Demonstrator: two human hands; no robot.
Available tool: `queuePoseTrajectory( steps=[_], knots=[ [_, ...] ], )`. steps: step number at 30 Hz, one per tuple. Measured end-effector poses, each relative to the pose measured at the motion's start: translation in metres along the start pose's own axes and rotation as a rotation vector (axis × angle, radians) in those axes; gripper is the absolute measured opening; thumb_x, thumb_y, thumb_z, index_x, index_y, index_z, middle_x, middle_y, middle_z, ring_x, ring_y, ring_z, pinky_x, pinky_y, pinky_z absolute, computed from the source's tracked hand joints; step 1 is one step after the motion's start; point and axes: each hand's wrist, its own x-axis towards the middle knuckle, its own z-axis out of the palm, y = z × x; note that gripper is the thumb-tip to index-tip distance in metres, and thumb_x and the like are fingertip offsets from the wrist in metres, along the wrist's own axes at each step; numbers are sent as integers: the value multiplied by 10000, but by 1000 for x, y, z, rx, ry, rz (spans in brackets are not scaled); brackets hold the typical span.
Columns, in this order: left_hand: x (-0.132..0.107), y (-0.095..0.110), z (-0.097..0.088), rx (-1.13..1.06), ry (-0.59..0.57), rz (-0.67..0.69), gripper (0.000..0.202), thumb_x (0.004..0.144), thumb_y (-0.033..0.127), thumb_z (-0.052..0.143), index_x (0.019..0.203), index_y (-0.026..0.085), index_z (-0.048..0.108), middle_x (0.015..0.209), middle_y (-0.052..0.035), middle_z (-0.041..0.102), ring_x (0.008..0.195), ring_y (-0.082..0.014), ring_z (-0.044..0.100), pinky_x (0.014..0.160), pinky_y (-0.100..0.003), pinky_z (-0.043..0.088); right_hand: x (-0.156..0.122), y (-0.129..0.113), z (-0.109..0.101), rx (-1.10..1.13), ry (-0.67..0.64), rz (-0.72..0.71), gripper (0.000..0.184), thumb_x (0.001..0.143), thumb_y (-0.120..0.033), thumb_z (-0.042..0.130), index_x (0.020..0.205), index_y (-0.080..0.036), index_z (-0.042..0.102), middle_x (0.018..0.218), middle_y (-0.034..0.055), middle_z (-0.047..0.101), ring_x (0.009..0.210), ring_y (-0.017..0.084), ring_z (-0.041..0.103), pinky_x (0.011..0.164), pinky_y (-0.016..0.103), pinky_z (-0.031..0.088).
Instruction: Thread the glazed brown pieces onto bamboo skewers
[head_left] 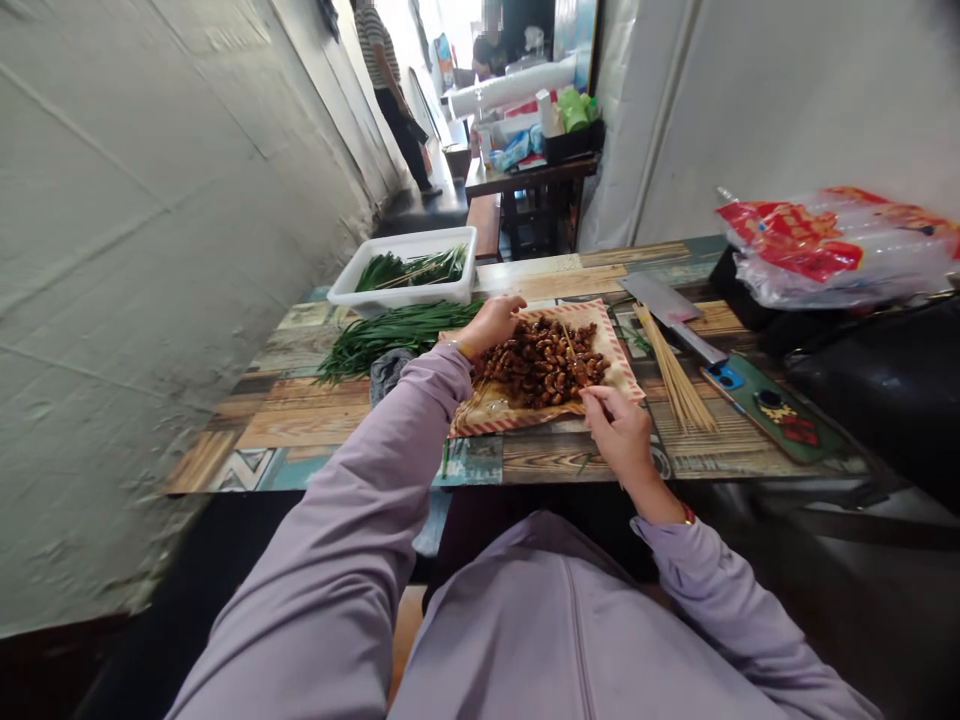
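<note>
A heap of glossy brown pieces that look like silkworm pupae (532,365) lies on a paper sheet with a red-striped border (622,365). My right hand (621,432) is at the heap's near right side, thumb and fingers pinched on a thin wooden skewer (568,342) that points away over the pupae. At the far left edge of the heap is my left hand (493,325), fingers drawn together. Whatever its fingertips hold is too small to make out. Long green chives (401,330) lie on the table just left of that hand.
A white tub (345,297) with cut greens stands behind the chives; a grey cloth (390,372) lies before them. To the right are a bundle of skewers (675,375), a cleaver (675,310), a phone (772,405) and red-printed plastic bags (810,245). Two people are farther back.
</note>
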Motion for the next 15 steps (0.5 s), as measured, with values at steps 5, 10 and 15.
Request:
queuePoseTrajectory(
  steps=[5,10,15],
  knots=[
    [-10,-1,-16,-123,89,-44,391,753,57,505,1117,76,646,1074,-130,683,922,-175,632,894,-327,501,-1,0,0,-3,6,19,276,884,-437,548,941,-209,692,629,10,662,544,164,603,513,259,449],
    [-54,10,-39,-473,244,-44,304,790,136,537,1075,128,643,960,-74,682,758,-123,647,739,-280,539,-2,1,0,10,0,43,305,875,-465,552,953,-203,689,623,14,658,554,162,606,521,258,456],
    [-141,35,-18,-795,354,-113,267,830,297,593,1049,154,647,966,-77,689,775,-139,659,709,-277,546,-4,-1,0,5,-24,45,348,879,-493,537,959,-190,688,605,15,654,533,155,600,523,258,458]
  ],
)
